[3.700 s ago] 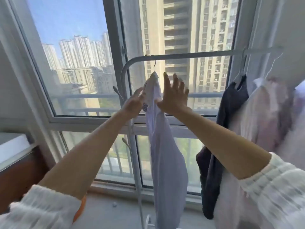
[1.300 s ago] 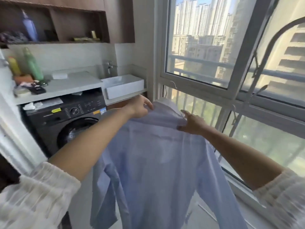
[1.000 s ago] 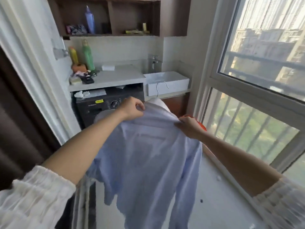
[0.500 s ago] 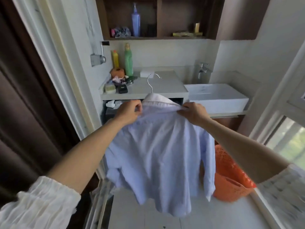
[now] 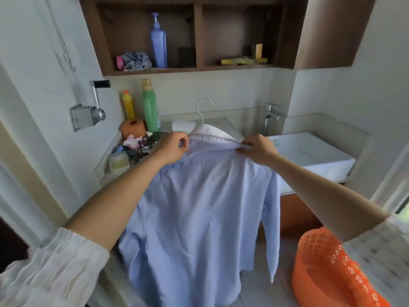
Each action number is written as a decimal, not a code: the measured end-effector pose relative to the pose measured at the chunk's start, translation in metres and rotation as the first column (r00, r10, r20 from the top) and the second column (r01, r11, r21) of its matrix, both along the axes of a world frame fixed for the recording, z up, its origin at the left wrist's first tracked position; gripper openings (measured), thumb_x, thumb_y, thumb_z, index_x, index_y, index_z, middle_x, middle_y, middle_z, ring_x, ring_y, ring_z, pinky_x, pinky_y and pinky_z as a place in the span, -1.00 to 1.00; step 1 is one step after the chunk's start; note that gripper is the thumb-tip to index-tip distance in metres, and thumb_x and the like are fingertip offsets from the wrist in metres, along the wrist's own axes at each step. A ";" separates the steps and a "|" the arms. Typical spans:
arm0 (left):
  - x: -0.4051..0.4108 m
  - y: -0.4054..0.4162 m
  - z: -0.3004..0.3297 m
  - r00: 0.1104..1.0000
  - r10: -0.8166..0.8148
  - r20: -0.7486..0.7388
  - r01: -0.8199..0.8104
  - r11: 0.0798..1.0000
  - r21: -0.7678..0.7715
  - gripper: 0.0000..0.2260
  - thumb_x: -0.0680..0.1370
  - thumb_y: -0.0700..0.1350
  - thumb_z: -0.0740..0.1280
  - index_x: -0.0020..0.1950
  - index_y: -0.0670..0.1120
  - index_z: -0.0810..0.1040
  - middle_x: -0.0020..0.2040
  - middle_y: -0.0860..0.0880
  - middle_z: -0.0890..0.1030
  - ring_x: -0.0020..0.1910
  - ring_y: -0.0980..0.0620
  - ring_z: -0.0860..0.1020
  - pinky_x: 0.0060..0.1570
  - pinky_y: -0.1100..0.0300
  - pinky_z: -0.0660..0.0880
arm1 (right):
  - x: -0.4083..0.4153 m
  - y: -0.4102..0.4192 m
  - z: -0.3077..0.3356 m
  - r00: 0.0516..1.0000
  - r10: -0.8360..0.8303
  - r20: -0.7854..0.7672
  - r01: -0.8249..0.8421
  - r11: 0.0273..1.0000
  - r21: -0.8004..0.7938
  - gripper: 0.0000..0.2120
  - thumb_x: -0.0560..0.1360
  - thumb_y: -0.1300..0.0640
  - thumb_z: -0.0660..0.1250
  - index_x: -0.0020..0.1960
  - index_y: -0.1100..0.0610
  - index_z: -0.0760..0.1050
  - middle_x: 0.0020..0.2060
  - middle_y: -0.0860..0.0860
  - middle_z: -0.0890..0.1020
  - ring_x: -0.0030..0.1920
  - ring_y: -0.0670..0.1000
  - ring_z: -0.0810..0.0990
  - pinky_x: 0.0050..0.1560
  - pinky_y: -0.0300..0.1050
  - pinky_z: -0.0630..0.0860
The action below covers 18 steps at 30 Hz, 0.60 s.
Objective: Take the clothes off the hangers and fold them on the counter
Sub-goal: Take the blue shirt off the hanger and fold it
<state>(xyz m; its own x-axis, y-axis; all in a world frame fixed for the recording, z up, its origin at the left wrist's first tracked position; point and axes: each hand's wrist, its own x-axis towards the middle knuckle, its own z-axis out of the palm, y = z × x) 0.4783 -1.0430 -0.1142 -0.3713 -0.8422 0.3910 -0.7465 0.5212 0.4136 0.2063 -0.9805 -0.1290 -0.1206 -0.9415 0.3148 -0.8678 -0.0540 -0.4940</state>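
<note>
Between my hands hangs the blue shirt: left hand and right hand pinch its shoulders, counter at 12 o'clock, orange basket at 4.

The shirt covers the hanger except for its wire hook and neck, so the hanger's arms cannot be made out. The shirt also hides the front edge of the counter and whatever stands below it. Its hem runs off the picture's bottom edge. The orange basket is cut by the bottom edge and blurred. The small clutter at the counter's left end is too jumbled to name. Both sleeves smear at the lower corners.
</note>
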 end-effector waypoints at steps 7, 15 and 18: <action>-0.031 -0.082 0.012 0.987 0.024 0.160 -0.024 1.000 -0.007 -0.80 0.42 -0.21 0.39 -0.33 0.05 0.47 -0.22 0.06 0.58 -0.13 -0.05 0.57 -0.05 0.12 0.52 | -0.023 -0.058 0.003 0.999 -0.021 -0.030 0.022 1.000 0.005 -0.85 0.44 0.02 0.44 -0.11 0.11 0.65 -0.47 -0.08 0.45 -0.26 0.07 0.47 -0.33 -0.14 0.27; -0.059 -0.121 0.012 0.972 0.037 0.231 -0.089 0.972 0.215 -0.86 0.43 -0.18 0.31 -0.32 -0.02 0.55 -0.24 -0.03 0.59 -0.20 -0.03 0.51 -0.14 0.17 0.44 | -0.044 -0.095 0.030 0.974 0.227 0.011 -0.210 0.881 0.423 -0.70 0.47 0.08 0.38 -0.41 0.11 0.47 -0.46 -0.04 0.40 -0.37 -0.05 0.33 -0.33 -0.16 0.28; -0.084 -0.114 0.017 0.973 0.131 0.190 -0.192 0.915 0.354 -0.62 0.51 0.11 0.14 -0.20 -0.11 0.61 -0.11 -0.11 0.59 -0.09 -0.10 0.52 -0.06 0.15 0.43 | -0.047 -0.097 0.033 0.948 0.269 0.172 -0.316 0.862 0.396 -0.83 0.47 0.14 0.39 -0.26 0.19 0.62 -0.37 0.02 0.52 -0.34 -0.04 0.44 -0.29 -0.17 0.40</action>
